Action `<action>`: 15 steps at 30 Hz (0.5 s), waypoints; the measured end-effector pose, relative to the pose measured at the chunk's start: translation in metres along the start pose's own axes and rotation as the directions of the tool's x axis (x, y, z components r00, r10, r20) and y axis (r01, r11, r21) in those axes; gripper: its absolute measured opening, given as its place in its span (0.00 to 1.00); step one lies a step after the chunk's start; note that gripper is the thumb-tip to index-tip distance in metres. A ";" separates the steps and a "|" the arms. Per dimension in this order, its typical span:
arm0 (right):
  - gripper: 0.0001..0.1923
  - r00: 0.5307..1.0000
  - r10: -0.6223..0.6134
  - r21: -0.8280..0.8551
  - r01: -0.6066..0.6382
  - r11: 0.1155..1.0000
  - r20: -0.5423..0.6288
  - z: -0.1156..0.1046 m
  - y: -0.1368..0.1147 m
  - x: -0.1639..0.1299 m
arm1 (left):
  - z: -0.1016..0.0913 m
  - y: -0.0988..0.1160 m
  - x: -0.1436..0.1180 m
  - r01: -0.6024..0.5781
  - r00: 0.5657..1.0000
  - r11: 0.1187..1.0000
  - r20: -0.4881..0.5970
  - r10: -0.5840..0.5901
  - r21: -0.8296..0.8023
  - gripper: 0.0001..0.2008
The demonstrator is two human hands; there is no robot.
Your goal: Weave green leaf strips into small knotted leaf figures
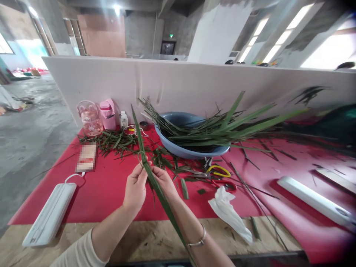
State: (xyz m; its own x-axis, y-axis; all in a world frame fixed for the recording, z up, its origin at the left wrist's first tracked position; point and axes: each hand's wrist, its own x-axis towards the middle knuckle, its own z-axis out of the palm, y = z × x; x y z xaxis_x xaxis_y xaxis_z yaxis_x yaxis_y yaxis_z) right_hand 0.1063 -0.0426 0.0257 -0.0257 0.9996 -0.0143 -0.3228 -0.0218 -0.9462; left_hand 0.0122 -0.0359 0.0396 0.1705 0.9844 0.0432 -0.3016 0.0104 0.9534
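Observation:
A long green leaf strip runs slantwise between my hands, its pointed tip up and its tail hanging over my right forearm. My left hand pinches it near the middle, where a thin loop of leaf sticks out. Close beside it, my right hand grips the same strip with its fingers pressed together. Beyond my hands a blue basin holds a heap of long green leaves. Scissors with yellow handles and a red-handled pair lie to the right among leaf scraps.
Cut leaf bits are piled at the left on the red tablecloth. Behind them stand a pink clear jug, a pink cup and a small white bottle. A crumpled tissue and white bars lie nearer. A white partition closes the back.

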 end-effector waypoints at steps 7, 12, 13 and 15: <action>0.14 0.995 0.035 0.037 -0.038 0.999 0.090 -0.006 0.007 -0.006 | -0.038 0.022 0.006 -0.353 0.927 0.810 0.059 0.370 0.468 0.24; 0.16 0.981 0.053 -0.099 -0.035 0.994 0.186 -0.008 -0.010 -0.012 | -0.061 0.057 0.022 -0.571 0.819 0.488 0.501 0.280 0.660 0.13; 0.16 0.979 0.051 -0.117 -0.028 0.993 0.196 -0.007 -0.012 -0.012 | -0.062 0.062 0.024 -0.587 0.803 0.477 0.545 0.240 0.654 0.12; 0.16 0.974 0.044 -0.146 -0.012 0.989 0.223 -0.007 -0.012 -0.013 | -0.064 0.068 0.025 -0.611 0.772 0.473 0.610 0.179 0.635 0.12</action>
State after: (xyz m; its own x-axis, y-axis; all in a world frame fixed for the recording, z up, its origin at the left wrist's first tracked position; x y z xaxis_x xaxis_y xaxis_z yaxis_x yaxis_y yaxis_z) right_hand 0.1177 -0.0555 0.0353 -0.2505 0.9680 0.0161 -0.1805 -0.0303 -0.9831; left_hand -0.0637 0.0005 0.0866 0.6498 0.6545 0.3866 0.3484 -0.7085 0.6137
